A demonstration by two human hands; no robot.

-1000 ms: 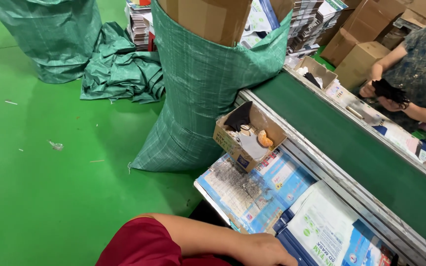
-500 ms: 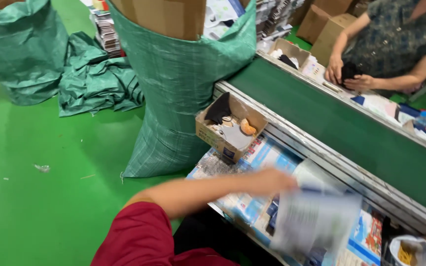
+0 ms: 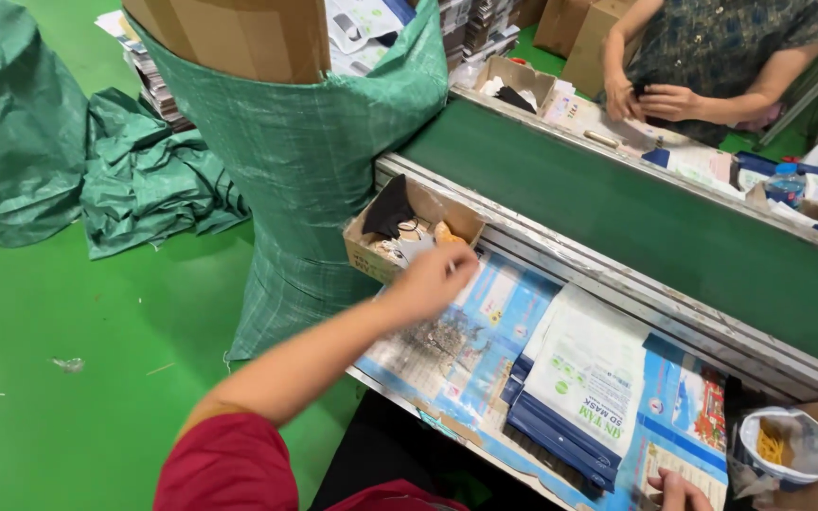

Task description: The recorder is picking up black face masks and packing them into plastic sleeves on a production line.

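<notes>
Nearest, my right hand lay at the desk's front edge, only fingertips visible, so I could not tell whether its grip was clenched or released. Beside it sat a stack of white-and-blue mask pouches, apparently already packed, and a bag of yellow rubber bands. Farther out, my left hand had its grip loosely curled just beside the small cardboard box of black masks, seemingly holding nothing yet. I judged the next pouch was not filled. Beyond, the green conveyor belt ran bare, and another person's hands worked across it.
</notes>
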